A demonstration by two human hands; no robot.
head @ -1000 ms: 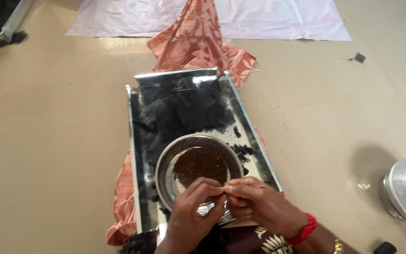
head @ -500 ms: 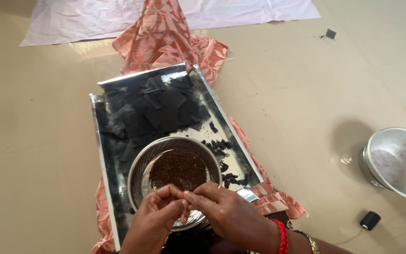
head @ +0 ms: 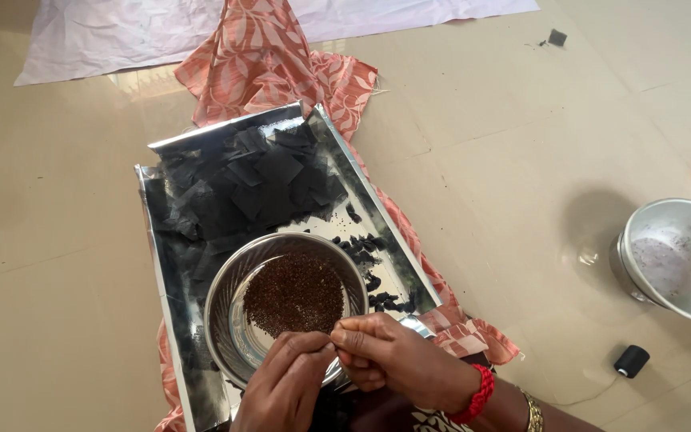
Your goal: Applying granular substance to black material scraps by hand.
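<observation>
A shiny rectangular metal tray [head: 161, 264] lies on an orange patterned cloth [head: 269, 60] on the floor. Several black paper squares [head: 245, 188] are heaped at its far end, and small black rolled pieces [head: 369, 276] lie along its right side. A round steel bowl [head: 229, 292] with a pile of brown grains [head: 293, 294] sits in the tray's near half. My left hand [head: 285, 388] and my right hand [head: 397, 364] meet fingertip to fingertip over the bowl's near rim, pinching something too small to make out. The right wrist wears a red bracelet.
A large empty metal bowl [head: 677, 260] stands on the beige tiled floor at the right. A black thread spool [head: 631, 361] lies near it. A white sheet [head: 113, 36] is spread at the far side, with a small dark scrap [head: 557, 37] nearby.
The view has shifted, so the tray sits further left and the right-hand bowl shows more fully. My hands stay pinched together over the bowl's near rim.
</observation>
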